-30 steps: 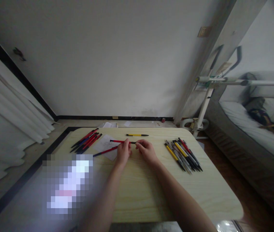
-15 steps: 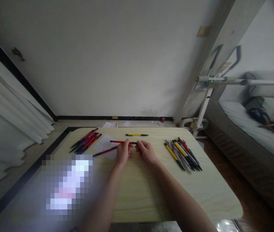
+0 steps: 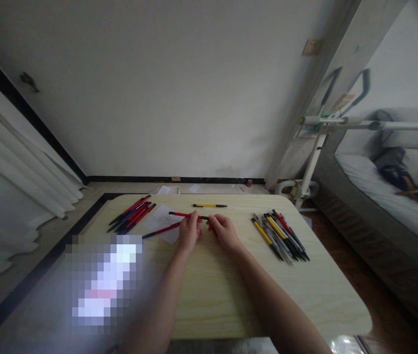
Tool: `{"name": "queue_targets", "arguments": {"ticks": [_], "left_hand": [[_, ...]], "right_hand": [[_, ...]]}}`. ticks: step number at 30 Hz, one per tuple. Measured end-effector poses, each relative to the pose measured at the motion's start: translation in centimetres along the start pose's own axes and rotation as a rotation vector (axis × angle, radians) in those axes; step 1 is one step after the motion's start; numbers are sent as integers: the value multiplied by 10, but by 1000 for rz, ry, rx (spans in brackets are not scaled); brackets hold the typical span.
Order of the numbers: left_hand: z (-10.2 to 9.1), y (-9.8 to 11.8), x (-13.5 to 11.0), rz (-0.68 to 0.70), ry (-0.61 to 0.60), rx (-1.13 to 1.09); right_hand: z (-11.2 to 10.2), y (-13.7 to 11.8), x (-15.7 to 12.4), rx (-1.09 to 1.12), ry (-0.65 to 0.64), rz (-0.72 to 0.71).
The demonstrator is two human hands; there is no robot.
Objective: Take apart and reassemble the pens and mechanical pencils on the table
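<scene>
Both my hands hold one red pen (image 3: 180,214) just above the light wooden table (image 3: 231,295). My left hand (image 3: 188,232) pinches the red barrel near its middle. My right hand (image 3: 224,230) pinches the pen's dark right end. A second red pen (image 3: 160,230) lies across a white sheet of paper (image 3: 160,220) just left of my left hand. A yellow pen (image 3: 209,205) lies alone beyond my hands.
A bundle of red, blue and black pens (image 3: 132,214) lies at the table's far left. A mixed heap of yellow, grey, red and black pens (image 3: 280,235) lies at the right. A bed (image 3: 385,196) and a white frame (image 3: 312,162) stand to the right.
Almost nothing has changed: both hands keep their pinch on the red pen, with only slight finger movement at its dark end.
</scene>
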State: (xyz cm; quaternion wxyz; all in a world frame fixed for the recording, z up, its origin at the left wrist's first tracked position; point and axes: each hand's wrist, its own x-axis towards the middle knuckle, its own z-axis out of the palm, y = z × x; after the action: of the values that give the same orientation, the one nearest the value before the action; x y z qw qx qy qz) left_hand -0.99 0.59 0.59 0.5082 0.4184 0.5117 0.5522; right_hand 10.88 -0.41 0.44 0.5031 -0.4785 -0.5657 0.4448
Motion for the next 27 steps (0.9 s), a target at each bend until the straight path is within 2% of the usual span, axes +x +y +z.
{"name": "queue_targets", "arguments": {"ticks": [5,13,27], "left_hand": [[-1,-3,2,-11,-1,-2],[-1,-5,4,-13,25,-28],[-2,1,0,1,0,-17]], "right_hand": [[-1,1,1,16,-8,-21],[2,6,3,157,0,45],[1,2,1,101,2,32]]}}
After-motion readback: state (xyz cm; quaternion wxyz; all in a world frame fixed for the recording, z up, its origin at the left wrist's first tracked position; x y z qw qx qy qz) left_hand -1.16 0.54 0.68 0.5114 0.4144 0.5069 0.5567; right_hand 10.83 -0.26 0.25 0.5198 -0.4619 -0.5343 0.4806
